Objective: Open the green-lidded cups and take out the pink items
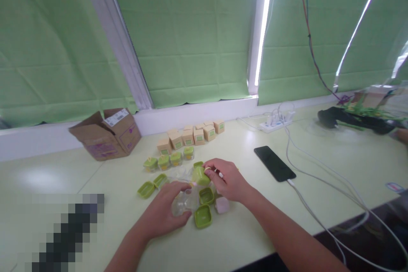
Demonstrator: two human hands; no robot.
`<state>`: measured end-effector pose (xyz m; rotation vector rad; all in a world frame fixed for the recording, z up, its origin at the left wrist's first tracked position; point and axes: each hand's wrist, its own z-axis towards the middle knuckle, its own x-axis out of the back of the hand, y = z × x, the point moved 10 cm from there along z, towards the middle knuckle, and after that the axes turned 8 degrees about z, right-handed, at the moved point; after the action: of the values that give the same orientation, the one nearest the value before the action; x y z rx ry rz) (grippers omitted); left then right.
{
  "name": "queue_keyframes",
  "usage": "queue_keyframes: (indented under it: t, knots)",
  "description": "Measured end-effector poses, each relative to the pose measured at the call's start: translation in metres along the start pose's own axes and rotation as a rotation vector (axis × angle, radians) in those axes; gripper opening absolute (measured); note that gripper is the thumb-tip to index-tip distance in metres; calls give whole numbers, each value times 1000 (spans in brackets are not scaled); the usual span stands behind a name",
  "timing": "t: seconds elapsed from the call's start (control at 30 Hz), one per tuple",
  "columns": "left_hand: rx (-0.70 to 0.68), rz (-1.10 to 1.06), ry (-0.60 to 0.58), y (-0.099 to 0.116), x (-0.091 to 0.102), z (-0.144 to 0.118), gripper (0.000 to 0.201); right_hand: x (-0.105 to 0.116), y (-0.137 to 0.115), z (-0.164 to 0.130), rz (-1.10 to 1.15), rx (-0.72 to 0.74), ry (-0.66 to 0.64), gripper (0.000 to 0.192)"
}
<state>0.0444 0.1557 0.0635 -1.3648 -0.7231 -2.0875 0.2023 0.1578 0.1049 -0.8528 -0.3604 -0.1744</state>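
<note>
Your left hand point(165, 212) grips the clear plastic jar point(184, 202) at table centre; your right hand point(228, 180) pinches the small green lid point(200, 175) at its 1 o'clock. I'd keep the jar steady and seat that lid squarely.

Nothing in this view can be read. The open brown cardboard carton point(106, 134) on the pale green desk point(334, 165) bears purple printing on its sides and a white sticker on one flap, but both are too blurred to make out. The small tan square boxes point(191, 135) in a row near the window each carry a green label on the front; any wording on them is too small to tell.
</note>
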Motion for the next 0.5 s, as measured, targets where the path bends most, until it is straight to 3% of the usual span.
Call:
queue_keyframes:
  t: [0.33, 0.5]
  knots:
    - [-66, 32, 0, 5, 0, 1, 48, -1, 1, 1, -27, 0, -6, 16]
    - [-13, 31, -17, -1, -4, 1, 47, -1, 0, 1, -24, 2, -9, 16]
